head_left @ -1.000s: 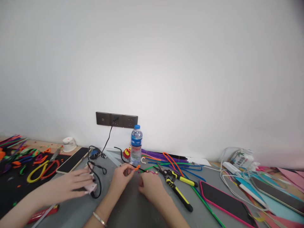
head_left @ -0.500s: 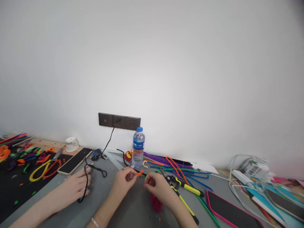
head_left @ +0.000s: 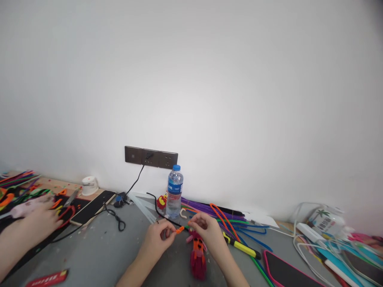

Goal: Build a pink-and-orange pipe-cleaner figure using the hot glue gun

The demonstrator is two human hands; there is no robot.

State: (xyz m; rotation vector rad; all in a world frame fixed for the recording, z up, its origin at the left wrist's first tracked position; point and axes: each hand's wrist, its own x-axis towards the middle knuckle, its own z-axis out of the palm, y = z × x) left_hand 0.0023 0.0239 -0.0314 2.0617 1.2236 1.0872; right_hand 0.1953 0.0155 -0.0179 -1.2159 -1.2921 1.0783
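My left hand (head_left: 160, 238) is closed in a pinch, thumb and forefinger holding a small bent orange pipe cleaner piece (head_left: 180, 230). Close by on the right, my right hand (head_left: 206, 229) has its fingertips pressed together; what is between them, if anything, is too small to make out. Just below that hand is a magenta fuzzy figure (head_left: 198, 263) with orange and dark details, its top partly covered by the fingers. The yellow-and-black handled pliers (head_left: 243, 245) are beside my right wrist, their head hidden behind it.
A water bottle (head_left: 174, 193) stands by the wall, near loose pipe cleaners (head_left: 215, 209). A pink-edged phone (head_left: 287, 271) lies right. On the left are another person's hand (head_left: 38, 223), a black phone (head_left: 92, 207), scissors (head_left: 67, 215), a cable (head_left: 110, 211) and a red object (head_left: 48, 279).
The other person's hand has moved left, off the cable. My right hand has shifted slightly right and up, uncovering more of the magenta figure. The red object has come into view.
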